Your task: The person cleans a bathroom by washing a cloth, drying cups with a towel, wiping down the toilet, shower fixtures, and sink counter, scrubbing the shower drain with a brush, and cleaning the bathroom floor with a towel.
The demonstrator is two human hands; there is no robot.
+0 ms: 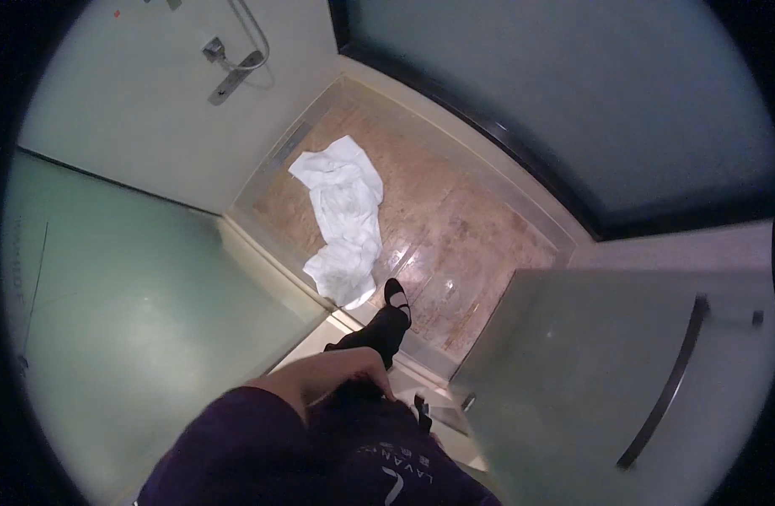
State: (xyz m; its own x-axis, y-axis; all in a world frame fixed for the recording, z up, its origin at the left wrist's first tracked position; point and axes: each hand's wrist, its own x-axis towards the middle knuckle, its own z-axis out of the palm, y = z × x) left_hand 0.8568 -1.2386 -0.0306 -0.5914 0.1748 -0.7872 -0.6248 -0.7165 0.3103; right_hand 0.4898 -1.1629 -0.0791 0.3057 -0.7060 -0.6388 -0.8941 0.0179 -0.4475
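My left hand (375, 373) reaches across the front of my dark purple shirt (219, 447), its fingertips hidden, so I cannot tell what it holds. My right hand does not show clearly. A small black strap-like thing (421, 411) sits just right of my left hand, too small to make out. My foot in a black shoe (394, 295) is at the shower floor (455, 219), beside a crumpled white towel (341, 211) lying on that brown, wet-looking surface.
A frosted glass panel (143, 295) stands at left, and a glass door (556, 354) with a long handle (661, 392) at right. A pale wall carries a shower fitting (235, 78) at upper left. A dark-framed frosted panel (556, 93) and a raised ledge border the floor.
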